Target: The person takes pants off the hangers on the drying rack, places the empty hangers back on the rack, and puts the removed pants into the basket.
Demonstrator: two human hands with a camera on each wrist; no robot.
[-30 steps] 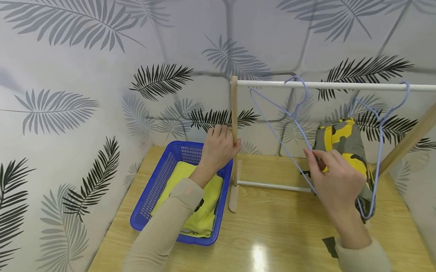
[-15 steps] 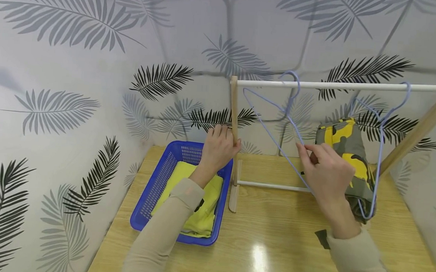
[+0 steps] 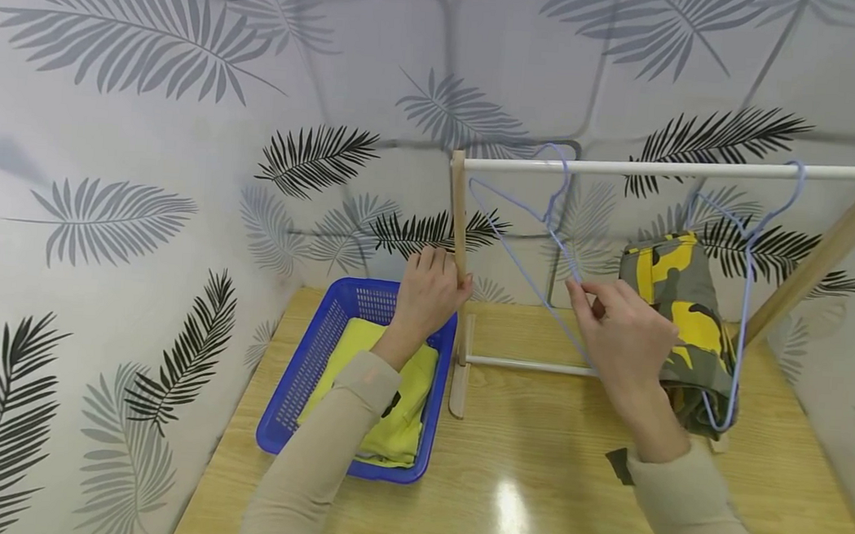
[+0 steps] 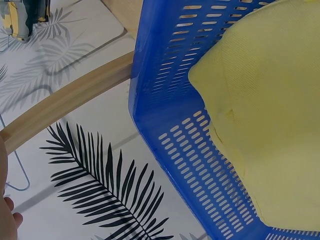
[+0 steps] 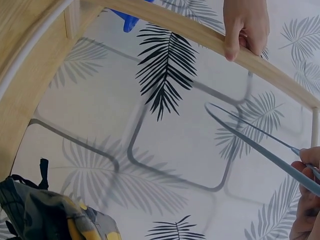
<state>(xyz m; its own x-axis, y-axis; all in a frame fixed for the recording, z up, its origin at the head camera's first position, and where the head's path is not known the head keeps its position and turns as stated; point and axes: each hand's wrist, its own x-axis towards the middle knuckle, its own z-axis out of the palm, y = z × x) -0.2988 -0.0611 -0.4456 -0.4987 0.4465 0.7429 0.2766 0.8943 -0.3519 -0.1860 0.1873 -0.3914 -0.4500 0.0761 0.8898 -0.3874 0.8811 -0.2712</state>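
Observation:
My left hand (image 3: 429,287) grips the left wooden post (image 3: 459,212) of a small clothes rack, thumb on the near side. My right hand (image 3: 625,336) pinches one sloping arm of a light-blue clothes hanger (image 3: 549,219). Its hook goes over the white rail (image 3: 661,167) near the left end. In the right wrist view this hanger (image 5: 255,145) carries no garment. Farther right on the rail hangs a second blue hanger (image 3: 749,238), with a folded grey, yellow and black camouflage garment (image 3: 692,316) on it.
Left of the rack, a blue plastic basket (image 3: 294,385) on the wooden table (image 3: 473,482) holds folded yellow clothing (image 3: 403,433). A white lower bar (image 3: 532,365) joins the rack's feet. Leaf-patterned walls (image 3: 180,227) stand behind and at both sides. A dark patch (image 3: 619,466) lies beside my right wrist.
My right hand has moved left, sliding the bare hanger along the rail toward the left post. The left hand, basket and camouflage garment have stayed in place.

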